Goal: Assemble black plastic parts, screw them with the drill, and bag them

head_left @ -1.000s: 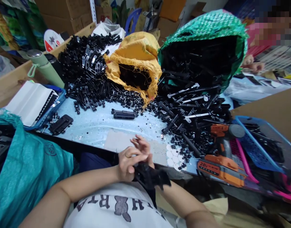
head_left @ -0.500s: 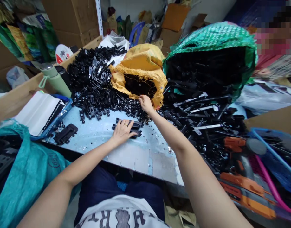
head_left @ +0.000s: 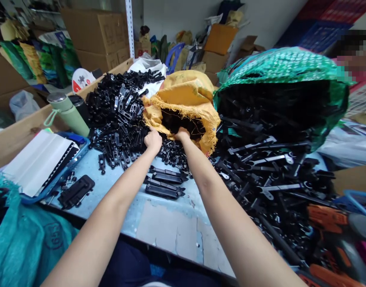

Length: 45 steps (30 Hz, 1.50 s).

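One head-worn cam, so POV = wearer's own eye ht: faces fwd & down, w/ wide coverage. Nearest is the lap [head_left: 126, 263], btm edge approx 7 o'clock. Forearms [head_left: 213, 195] come in at approx 7 & 5, converge on the hands: left hand [head_left: 153, 139] just off ctr at 9, right hand [head_left: 183, 134] just off ctr at 12. Bench [head_left: 190, 204] fills mid-dist, front edge slanting btm R. Teal sack [head_left: 33, 243] (8) & orange drill [head_left: 326, 219] (4) are close, cut by frame. Farthest: back wall [head_left: 177, 20] at 12, boxes [head_left: 87, 32] at 10–11.
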Tool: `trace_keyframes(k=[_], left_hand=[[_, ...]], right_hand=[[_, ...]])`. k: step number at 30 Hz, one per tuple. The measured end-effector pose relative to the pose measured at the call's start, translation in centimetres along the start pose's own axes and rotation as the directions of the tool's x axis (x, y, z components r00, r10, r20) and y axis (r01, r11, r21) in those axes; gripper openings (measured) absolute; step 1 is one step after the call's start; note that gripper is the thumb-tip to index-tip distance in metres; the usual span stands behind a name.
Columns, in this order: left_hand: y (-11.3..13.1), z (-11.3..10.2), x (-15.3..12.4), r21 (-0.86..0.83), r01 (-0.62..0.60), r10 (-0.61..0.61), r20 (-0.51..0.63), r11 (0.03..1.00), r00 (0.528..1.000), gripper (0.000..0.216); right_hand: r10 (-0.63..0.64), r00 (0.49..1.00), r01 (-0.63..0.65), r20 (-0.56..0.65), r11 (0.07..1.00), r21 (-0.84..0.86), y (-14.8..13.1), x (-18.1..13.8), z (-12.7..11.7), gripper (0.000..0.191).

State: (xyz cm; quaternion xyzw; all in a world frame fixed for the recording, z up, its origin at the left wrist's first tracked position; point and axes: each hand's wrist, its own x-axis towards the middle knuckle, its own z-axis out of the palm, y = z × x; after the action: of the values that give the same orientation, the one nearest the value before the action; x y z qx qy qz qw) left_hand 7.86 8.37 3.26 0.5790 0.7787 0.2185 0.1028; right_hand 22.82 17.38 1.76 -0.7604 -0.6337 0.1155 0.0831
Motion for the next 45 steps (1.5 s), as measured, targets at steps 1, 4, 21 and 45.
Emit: trace_keyframes(k=[1, 4, 21, 45], left_hand=[[0.1, -0.1, -0.1, -0.005, -0.006, 0.006, -0.001, 1.0, 1.0, 0.045], [-1.0, -0.9, -1.0, -0.062, -0.088, 0.085, -0.051, 0.994, 0.995, 0.042], [-11.3, -3.4, -22.9, -0.545, -0.417, 0.541, 0.083, 0.728, 0.837, 0.039], [-7.3, -4.4, -29.7, -0.725, -0.453, 0.464, -0.207, 0.519, 0.861, 0.034]], right_hand=[[0.019, 1.0, -0.02, 0.007, 0.999, 0.027, 0.1, 0.0, -0.2, 0.055], [0.041, 0.999, -0.041, -0.002, 0.99, 0.135, 1.1, -0.8, -1.0, 0.055], [-0.508, 0.81, 0.396, 0.293, 0.843, 0.364, 14.6, -31.8, -4.0, 0.048], [-0.459, 0.873, 0.429, -0.164, 0.562, 0.707, 10.4, -39.4, 0.3, 0.05]])
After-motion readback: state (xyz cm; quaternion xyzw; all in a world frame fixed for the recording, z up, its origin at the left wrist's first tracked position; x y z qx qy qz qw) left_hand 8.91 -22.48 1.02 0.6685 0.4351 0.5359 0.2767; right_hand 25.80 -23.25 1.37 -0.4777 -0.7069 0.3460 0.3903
